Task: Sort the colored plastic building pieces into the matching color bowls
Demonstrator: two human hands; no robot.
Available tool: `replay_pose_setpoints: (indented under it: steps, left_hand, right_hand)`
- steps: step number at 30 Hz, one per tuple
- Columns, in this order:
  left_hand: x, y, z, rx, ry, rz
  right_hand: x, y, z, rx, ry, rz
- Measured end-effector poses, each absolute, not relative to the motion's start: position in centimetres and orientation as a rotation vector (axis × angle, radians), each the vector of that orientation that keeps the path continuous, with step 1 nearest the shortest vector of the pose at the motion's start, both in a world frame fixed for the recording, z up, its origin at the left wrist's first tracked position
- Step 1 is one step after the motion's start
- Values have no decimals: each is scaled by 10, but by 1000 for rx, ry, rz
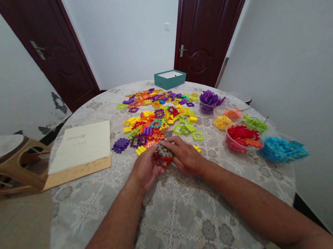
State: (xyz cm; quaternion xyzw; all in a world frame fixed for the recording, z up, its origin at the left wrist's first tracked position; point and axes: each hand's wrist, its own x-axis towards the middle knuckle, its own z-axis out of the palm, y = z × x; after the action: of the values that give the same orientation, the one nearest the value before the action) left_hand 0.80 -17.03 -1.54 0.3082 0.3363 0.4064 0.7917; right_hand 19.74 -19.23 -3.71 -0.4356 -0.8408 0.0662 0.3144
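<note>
Between my two hands is a small grey building piece [164,150] with notched edges, and a red part shows beneath it. My left hand [148,167] grips it from the left, thumb on top and fingers curled under. From the right, my right hand [187,155] pinches the same piece; its lower fingers are partly hidden. Just beyond the hands spreads a heap of notched plastic pieces in several colours, among them a purple piece [121,145], a lime-green square frame [198,136] and a teal piece [156,124].
Clear bowls of sorted pieces stand at right: purple [211,99], yellow and orange [223,122], green [254,123], red [242,137] and blue [284,148]. Paper sheets [81,146] lie at left. A teal box [171,82] sits at the back. A wooden stool [11,166] stands left.
</note>
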Motion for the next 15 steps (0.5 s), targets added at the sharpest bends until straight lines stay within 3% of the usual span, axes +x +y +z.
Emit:
replay_pose_setpoints:
  steps: [6,15]
  left_hand:
    - [5,-169,-10,602,680,839]
    - [5,-167,-15,616,788,992]
  right_hand:
    - [225,-180,-39,-1464,-1980,10]
    - [254,-168,-48,-1744,-2235,94]
